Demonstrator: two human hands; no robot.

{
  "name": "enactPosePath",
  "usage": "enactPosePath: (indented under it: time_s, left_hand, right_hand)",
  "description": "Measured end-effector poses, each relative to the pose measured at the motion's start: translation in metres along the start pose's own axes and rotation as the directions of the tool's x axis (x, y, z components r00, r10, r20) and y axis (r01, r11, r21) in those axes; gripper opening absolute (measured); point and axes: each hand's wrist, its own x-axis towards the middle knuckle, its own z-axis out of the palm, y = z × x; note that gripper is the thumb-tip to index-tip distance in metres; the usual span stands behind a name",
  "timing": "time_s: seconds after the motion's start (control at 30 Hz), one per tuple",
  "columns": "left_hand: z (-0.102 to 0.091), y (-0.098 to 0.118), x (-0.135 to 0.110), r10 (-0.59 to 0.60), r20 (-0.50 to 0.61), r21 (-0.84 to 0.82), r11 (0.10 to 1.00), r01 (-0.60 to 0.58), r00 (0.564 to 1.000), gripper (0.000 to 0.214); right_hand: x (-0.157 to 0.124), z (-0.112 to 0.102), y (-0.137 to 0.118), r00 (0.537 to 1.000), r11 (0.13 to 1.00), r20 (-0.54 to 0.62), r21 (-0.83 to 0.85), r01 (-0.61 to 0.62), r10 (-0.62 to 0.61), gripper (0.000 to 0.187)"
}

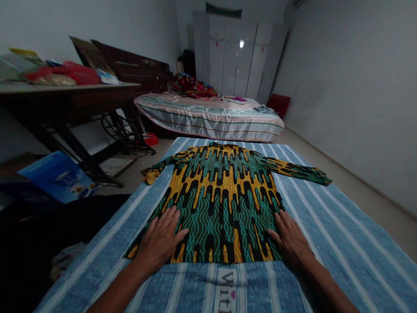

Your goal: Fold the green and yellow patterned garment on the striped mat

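Observation:
A long-sleeved shirt (224, 195) with a green, yellow and black wavy pattern lies spread flat, its collar at the far end and its hem towards me. Both sleeves stretch out to the sides, the right one reaching further. My left hand (162, 237) rests flat on the lower left part of the shirt, fingers spread. On the lower right edge lies my right hand (289, 237), palm down with its fingers extended. Under the shirt is a blue and white striped cloth (329, 226) with printed letters near me.
Beyond the table stands a bed (208, 117) with a satiny cover and a red floral blanket (192, 84). At left is a sewing machine table (97, 89) with red bags on it, and a blue box (60, 176) below. A wardrobe (234, 56) stands at the back.

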Motion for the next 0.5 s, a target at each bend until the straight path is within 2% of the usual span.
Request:
enactPosePath:
  time_s: [0.17,0.4,0.5]
  left_hand:
    - [-0.006,0.005,-0.005,-0.015,-0.023,0.046,0.999,0.016,1.000,0.056]
    - [-0.017,0.012,-0.012,-0.166,0.093,0.023,0.986,0.165,0.982,0.066]
    - [-0.020,0.017,-0.011,-0.154,0.056,0.016,0.988,0.153,0.986,0.064]
  right_hand:
    - [-0.003,-0.002,-0.001,0.999,0.998,0.031,-0.061,-0.034,0.036,0.074]
    - [-0.007,0.004,0.001,0.999,0.998,0.003,-0.050,-0.031,0.032,0.070]
    - [-0.008,0.006,0.003,1.000,0.998,-0.011,-0.061,-0.022,0.021,0.068]
